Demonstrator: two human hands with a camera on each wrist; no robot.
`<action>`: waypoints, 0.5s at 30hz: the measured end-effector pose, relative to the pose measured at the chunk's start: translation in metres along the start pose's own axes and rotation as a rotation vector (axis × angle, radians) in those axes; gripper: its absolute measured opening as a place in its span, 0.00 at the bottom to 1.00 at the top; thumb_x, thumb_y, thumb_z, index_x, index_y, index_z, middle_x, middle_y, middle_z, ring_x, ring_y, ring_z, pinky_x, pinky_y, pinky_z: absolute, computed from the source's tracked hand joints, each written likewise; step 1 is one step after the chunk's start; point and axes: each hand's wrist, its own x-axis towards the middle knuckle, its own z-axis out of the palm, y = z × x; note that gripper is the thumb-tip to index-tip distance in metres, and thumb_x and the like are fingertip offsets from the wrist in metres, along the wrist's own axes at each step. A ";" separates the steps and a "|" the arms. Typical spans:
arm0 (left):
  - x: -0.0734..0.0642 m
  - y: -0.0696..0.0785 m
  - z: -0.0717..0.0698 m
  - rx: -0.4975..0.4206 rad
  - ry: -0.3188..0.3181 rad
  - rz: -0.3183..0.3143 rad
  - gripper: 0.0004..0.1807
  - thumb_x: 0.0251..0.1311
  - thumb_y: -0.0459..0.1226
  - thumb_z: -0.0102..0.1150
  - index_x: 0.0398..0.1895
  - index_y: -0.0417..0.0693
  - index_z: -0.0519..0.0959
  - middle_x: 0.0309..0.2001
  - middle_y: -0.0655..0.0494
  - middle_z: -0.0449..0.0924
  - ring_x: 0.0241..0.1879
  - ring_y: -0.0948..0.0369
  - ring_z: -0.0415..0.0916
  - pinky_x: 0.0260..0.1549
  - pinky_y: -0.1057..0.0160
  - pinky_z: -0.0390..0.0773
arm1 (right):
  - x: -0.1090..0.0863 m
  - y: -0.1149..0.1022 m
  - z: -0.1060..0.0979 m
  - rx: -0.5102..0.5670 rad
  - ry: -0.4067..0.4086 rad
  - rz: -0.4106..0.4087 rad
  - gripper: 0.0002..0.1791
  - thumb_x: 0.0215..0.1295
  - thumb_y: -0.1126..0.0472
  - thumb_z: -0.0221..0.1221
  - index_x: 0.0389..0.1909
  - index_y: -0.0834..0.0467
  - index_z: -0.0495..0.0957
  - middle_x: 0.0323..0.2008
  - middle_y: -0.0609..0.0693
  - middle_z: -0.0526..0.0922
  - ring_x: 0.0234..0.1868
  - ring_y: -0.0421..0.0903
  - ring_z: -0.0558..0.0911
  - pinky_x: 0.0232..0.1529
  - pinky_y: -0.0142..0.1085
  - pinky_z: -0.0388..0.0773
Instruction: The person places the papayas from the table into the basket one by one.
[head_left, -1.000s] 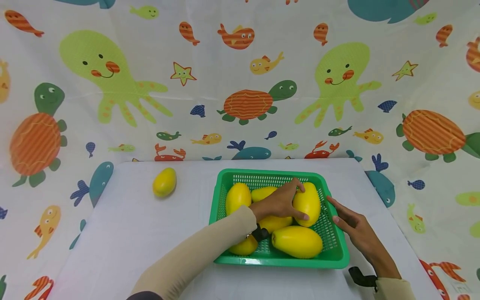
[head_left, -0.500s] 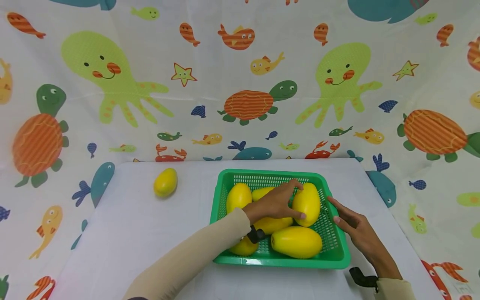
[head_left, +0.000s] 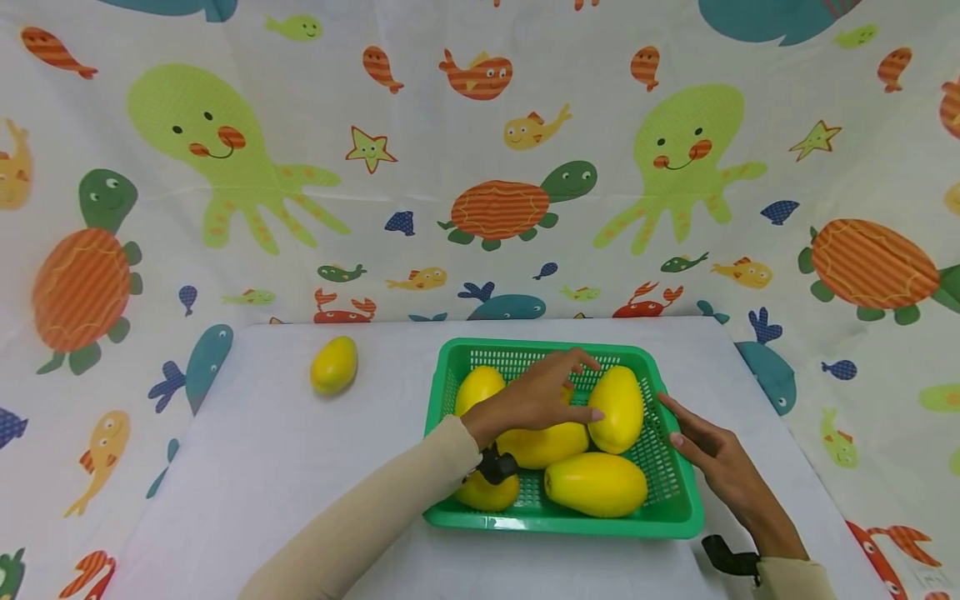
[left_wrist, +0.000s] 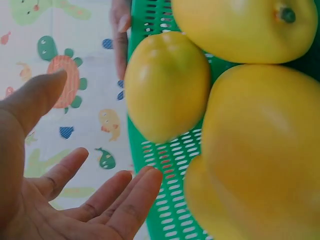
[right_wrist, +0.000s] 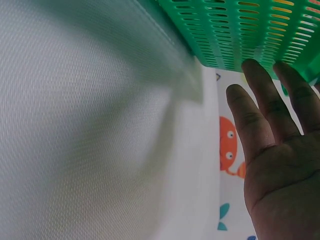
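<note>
My left hand [head_left: 528,396] is over the green basket [head_left: 562,527], its thumb and fingers spread. Nothing is between them. Nearest to it is a large yellow fruit [head_left: 617,410], mango- or papaya-shaped, at the basket's right side. In the left wrist view a gap shows between the left fingers and that fruit [left_wrist: 167,87]. Several similar fruits share the basket, including one lying at the front [head_left: 596,485]; the left hand and wrist partly hide others. My right hand [head_left: 723,467] rests with extended fingers against the basket's right wall, seen in the right wrist view beside the slotted side [right_wrist: 235,30].
A single smaller yellow fruit [head_left: 334,365] lies at the back left of the white-covered table [head_left: 300,467]. Behind the table hangs a cloth [head_left: 465,150] printed with sea animals. A dark strap-mounted piece [head_left: 727,557] sits at the right wrist.
The left hand has let go of the fruit at the basket's right side and drawn back slightly to the left. The right hand stays at the basket wall.
</note>
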 end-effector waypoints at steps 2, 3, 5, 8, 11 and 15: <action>-0.004 0.000 -0.005 -0.023 0.017 0.014 0.35 0.69 0.51 0.70 0.75 0.55 0.68 0.72 0.43 0.71 0.67 0.46 0.76 0.61 0.58 0.81 | 0.000 0.001 0.000 0.003 0.003 -0.004 0.31 0.84 0.51 0.52 0.84 0.45 0.60 0.82 0.57 0.61 0.75 0.45 0.76 0.64 0.46 0.83; -0.006 0.000 -0.008 -0.039 0.028 0.019 0.35 0.69 0.50 0.70 0.74 0.55 0.68 0.72 0.44 0.71 0.67 0.46 0.76 0.63 0.56 0.81 | -0.001 0.001 0.001 0.008 0.004 -0.007 0.31 0.84 0.51 0.52 0.84 0.45 0.60 0.82 0.57 0.61 0.72 0.35 0.76 0.63 0.40 0.83; -0.011 0.000 -0.014 -0.075 0.055 0.021 0.35 0.69 0.50 0.70 0.74 0.55 0.68 0.73 0.46 0.71 0.69 0.46 0.74 0.66 0.54 0.80 | -0.001 0.002 0.001 0.016 0.002 -0.012 0.31 0.84 0.52 0.53 0.84 0.45 0.61 0.82 0.57 0.61 0.67 0.20 0.71 0.60 0.30 0.82; -0.018 -0.001 -0.024 -0.104 0.101 0.013 0.34 0.69 0.50 0.70 0.74 0.54 0.69 0.74 0.47 0.71 0.71 0.46 0.73 0.68 0.51 0.79 | 0.000 0.003 0.001 0.017 -0.002 -0.015 0.31 0.84 0.51 0.52 0.84 0.45 0.60 0.82 0.56 0.61 0.64 0.16 0.70 0.59 0.27 0.81; -0.024 -0.003 -0.034 -0.111 0.148 0.017 0.33 0.69 0.49 0.69 0.74 0.54 0.70 0.74 0.46 0.71 0.70 0.46 0.74 0.68 0.50 0.80 | 0.000 0.003 0.000 0.006 -0.004 -0.003 0.31 0.84 0.50 0.52 0.84 0.43 0.60 0.82 0.56 0.60 0.64 0.16 0.69 0.60 0.31 0.83; -0.032 -0.006 -0.044 -0.109 0.208 0.040 0.32 0.69 0.46 0.70 0.73 0.51 0.71 0.73 0.45 0.73 0.68 0.45 0.76 0.66 0.48 0.81 | 0.000 0.003 -0.001 0.001 -0.004 0.013 0.31 0.84 0.48 0.52 0.84 0.42 0.60 0.82 0.56 0.60 0.63 0.14 0.66 0.59 0.31 0.83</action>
